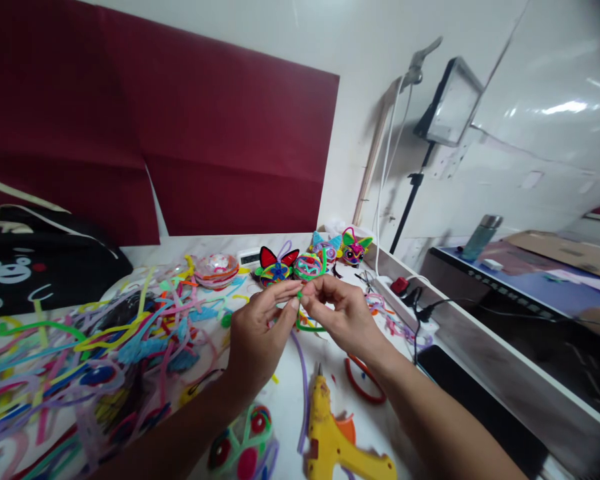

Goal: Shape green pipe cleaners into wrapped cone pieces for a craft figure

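Both hands meet above the middle of the table, fingertips pinched together on a green pipe cleaner [310, 328]. My left hand [260, 323] grips it between thumb and fingers, and my right hand [343, 310] pinches it from the other side. One green end rises behind my right fingers while a bent length hangs below. Just beneath lie a purple pipe cleaner [303, 387] and a red pipe cleaner bent into a loop [365, 383]. A yellow glue gun [323, 427] rests near the front edge, its nozzle pointing away. Beside it is a colourful pipe-cleaner piece [245, 443].
Loose pipe cleaners [105, 333] pile up on the left. Finished-looking colourful figures [277, 267] and a clear bowl [216, 270] stand at the back. A power strip [410, 310] with cables and a black phone [480, 407] lie along the right ledge. A lamp [453, 103] stands behind.
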